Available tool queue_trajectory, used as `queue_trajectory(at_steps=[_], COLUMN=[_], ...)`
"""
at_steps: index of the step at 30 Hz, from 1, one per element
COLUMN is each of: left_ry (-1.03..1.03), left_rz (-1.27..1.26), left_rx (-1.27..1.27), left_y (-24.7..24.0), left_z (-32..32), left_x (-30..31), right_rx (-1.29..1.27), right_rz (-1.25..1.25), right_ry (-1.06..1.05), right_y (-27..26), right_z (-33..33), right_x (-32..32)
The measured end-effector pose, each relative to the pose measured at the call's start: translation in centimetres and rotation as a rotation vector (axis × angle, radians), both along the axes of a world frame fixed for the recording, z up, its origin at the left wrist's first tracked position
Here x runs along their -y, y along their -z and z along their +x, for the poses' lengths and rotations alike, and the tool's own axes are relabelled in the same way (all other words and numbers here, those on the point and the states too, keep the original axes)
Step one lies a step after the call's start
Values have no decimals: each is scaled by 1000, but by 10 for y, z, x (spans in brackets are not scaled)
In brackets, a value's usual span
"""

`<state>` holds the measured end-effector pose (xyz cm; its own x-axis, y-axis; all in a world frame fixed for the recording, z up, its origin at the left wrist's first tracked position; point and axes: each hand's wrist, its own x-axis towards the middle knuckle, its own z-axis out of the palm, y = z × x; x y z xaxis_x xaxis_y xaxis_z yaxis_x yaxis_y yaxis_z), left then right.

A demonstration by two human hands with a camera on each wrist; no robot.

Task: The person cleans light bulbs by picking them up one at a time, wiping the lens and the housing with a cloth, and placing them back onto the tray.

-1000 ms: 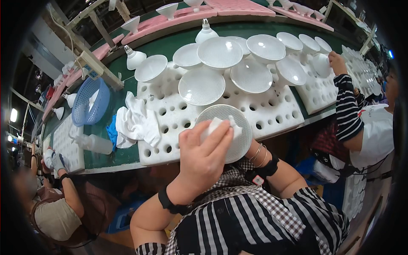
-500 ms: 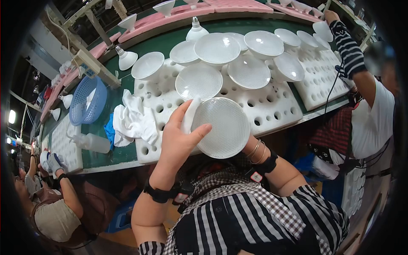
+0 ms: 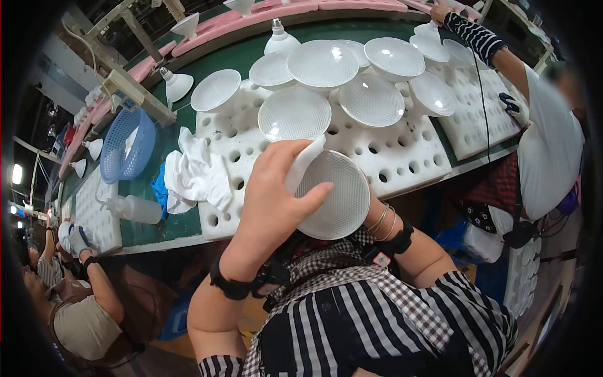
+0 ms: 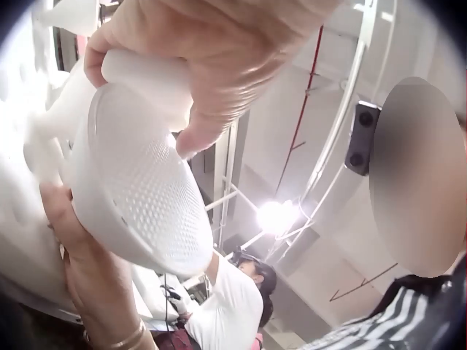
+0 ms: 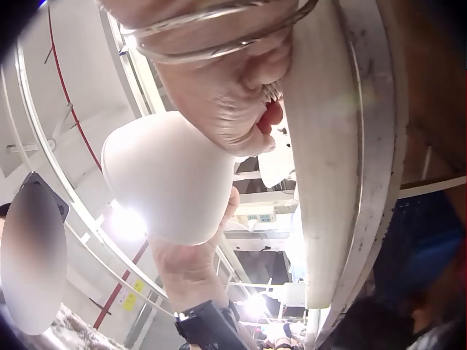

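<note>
My left hand (image 3: 270,195) holds a folded white cloth (image 3: 304,164) against the left rim of a white reflector lamp (image 3: 336,198), its thumb over the textured face. Behind the lamp, mostly hidden in the head view, is my right hand (image 3: 372,207). In the right wrist view, my right hand (image 5: 226,102) grips the narrow end of the lamp (image 5: 171,179). The left wrist view shows the cloth (image 4: 149,76) between the fingers and thumb of my left hand (image 4: 197,44), with the lamp (image 4: 139,182) tilted below.
Several lamps stand face up on a perforated white foam block (image 3: 402,151) beyond my hands. To the left lie a crumpled white cloth (image 3: 195,173), a bottle (image 3: 138,209) and a blue basket (image 3: 129,147). A person (image 3: 546,144) reaches across at right.
My left hand has moved from the lamp's face to its left rim with the cloth. The lamp has tilted. At right, the other person's arm has shifted toward the back pink strip.
</note>
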<state>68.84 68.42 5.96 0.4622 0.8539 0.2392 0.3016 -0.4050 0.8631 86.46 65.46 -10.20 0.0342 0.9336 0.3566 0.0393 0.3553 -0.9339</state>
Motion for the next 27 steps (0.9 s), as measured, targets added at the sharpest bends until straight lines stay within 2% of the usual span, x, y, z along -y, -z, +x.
queue_trajectory(at_steps=[2, 4, 6, 7, 8, 9, 10, 11, 12, 13, 14, 16, 18, 19, 20, 21, 22, 23, 24, 25, 26, 27], left_ry=[7, -171, -196, -267, -337, -281, -220, -44, 116, 161, 197, 198, 78, -11, -13, -66, -114, -111, -141, -171, -92, 23], left_rz=[86, 125, 222, 200, 175, 463, 546, 720, 799, 864, 887, 838, 796, 768, 773, 664, 553, 551, 631, 712, 761, 776], left_rx=[-32, 3, -15, 70, 155, 29, -60, -150, -266, -320, -320, -282, -270, -246, -244, -210, -179, -183, -246, -309, -284, -297], left_y=[6, 26, 36, 42, 41, 37, 30, 25, 25, 21, 23, 14, 11, 16, 24, 30, 34, 33, 32, 33, 36, 33], left_z=[-2, -11, -23, -28, -29, -27, -19, -12, -2, 7, 12, 18, 22, 20, 13, 5, 1, -1, -4, -6, -4, -1], left_x=[-5, -26, -31, -31, -27, -15, 4, 16, 30, 45, 48, 36, 14, -1, -6, -11, -12, -3, 12, 26, 39, 52], right_rx=[-97, -194, -996, -998, -671, -344, -17, -15, -450, -883, -882, -562, -244, -475, -706, -704, -413, -123, -126, -235, -345, -348], right_rz=[-74, -133, -277, -268, -208, -150, -92, -88, -294, -504, -507, -341, -179, -322, -462, -457, -265, -80, -84, -216, -350, -357], right_ry=[-51, -93, -655, -647, -488, -328, -170, -175, -254, -325, -331, -207, -73, -94, -118, -121, -98, -72, -72, -64, -53, -54], right_y=[2, -1, -4, -4, -5, -5, -6, -4, 0, 4, 7, 16, 21, 7, -8, -9, -9, -8, -9, -11, -10, -8], right_z=[-4, -2, 6, 8, 8, 8, 7, 5, 4, 3, 2, 1, 2, 1, 0, 1, 1, 0, 0, 0, 0, -1], right_x=[-1, -6, -10, -10, -7, -4, -3, -2, -1, -2, -5, -7, -3, 0, 1, 0, -1, 0, 1, 1, 2, 5])
